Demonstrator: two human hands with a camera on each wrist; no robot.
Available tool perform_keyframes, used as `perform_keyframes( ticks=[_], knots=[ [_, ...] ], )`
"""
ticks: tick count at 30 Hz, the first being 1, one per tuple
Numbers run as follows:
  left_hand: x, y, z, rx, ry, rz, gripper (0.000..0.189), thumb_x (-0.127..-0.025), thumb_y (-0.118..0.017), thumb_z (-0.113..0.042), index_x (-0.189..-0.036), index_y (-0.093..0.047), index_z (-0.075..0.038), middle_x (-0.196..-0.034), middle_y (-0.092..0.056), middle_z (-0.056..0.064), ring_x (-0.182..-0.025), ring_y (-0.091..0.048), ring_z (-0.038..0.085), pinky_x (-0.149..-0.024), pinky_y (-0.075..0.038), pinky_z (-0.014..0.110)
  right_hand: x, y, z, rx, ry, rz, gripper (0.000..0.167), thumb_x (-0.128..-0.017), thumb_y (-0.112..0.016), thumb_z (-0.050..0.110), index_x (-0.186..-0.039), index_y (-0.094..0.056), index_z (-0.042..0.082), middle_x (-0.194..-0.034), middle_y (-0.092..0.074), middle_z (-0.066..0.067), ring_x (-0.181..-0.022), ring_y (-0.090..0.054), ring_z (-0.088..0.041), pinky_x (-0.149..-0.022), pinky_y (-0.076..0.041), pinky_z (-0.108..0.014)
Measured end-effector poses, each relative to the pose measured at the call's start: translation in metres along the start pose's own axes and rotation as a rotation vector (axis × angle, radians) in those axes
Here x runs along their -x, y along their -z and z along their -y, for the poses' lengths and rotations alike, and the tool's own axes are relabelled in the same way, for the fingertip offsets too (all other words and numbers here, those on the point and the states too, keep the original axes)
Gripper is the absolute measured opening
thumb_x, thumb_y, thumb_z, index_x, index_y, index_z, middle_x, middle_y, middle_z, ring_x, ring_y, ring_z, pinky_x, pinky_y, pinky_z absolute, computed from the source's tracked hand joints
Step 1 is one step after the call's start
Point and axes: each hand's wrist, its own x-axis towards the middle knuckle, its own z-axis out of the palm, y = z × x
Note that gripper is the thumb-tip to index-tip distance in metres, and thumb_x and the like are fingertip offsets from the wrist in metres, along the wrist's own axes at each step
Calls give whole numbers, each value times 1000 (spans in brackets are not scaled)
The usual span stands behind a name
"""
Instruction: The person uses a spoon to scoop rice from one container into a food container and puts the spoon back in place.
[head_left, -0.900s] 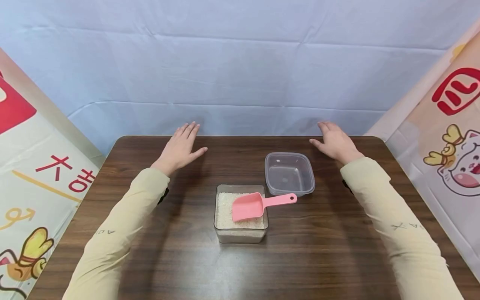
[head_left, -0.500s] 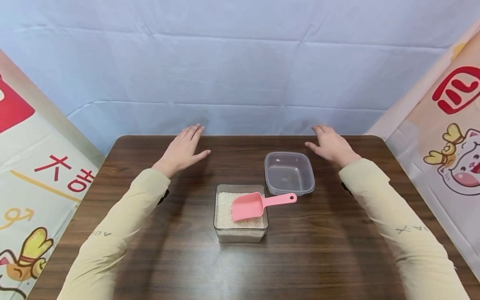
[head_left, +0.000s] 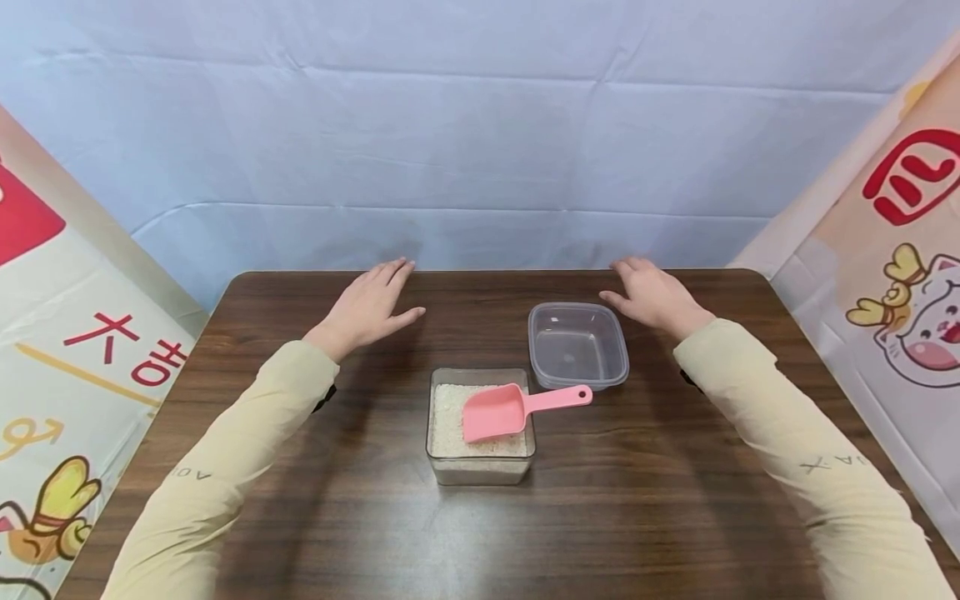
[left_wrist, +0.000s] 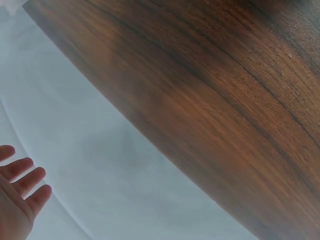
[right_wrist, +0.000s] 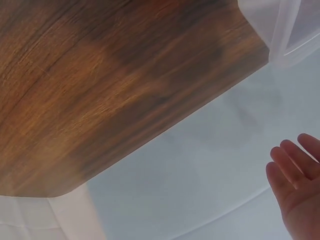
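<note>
My left hand [head_left: 365, 310] is stretched out over the far left part of the table, fingers straight and holding nothing. In the left wrist view the same hand [left_wrist: 20, 200] shows at the lower left edge. On the far right side my right hand [head_left: 654, 296] reaches out with straight fingers, nearest to a clear plastic container [head_left: 577, 346] that has nothing in it. A clear square container [head_left: 480, 472] of white rice [head_left: 448, 417] stands near the middle. Across it lies a pink scoop [head_left: 495, 412], its handle pointing right toward the plastic container.
The dark wooden table [head_left: 480, 542] ends at a far edge in front of a pale blue cloth backdrop [head_left: 480, 125]. Printed cloth panels, a left one [head_left: 97, 400] and a right one [head_left: 900, 292], hang at the sides.
Both hands have moved slightly inward, toward each other, and a little lower in the head view. The scoop and both containers have stayed in place.
</note>
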Motion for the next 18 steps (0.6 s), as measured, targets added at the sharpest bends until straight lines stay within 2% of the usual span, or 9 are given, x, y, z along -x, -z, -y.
perform_keyframes(
  ticks=[10,18],
  knots=[
    [3,3,-10,16,-35,5,74,-88,-46,-51,-141,-29,-1,-142,-32,19,-129,-32,34,-104,-28,47,6,-1,11,47,84,-30,52,-87,-56,30,-119,-48,-10,-118,-49,-28,-112,-45,-41,-92,-38,-52],
    [6,3,-15,4,-73,-20,74,-87,-48,-52,-139,-32,-1,-139,-35,18,-126,-35,34,-103,-29,45,9,-1,15,47,101,-35,51,-86,-58,28,-119,-50,-9,-117,-51,-26,-111,-46,-40,-92,-38,-51]
  ],
)
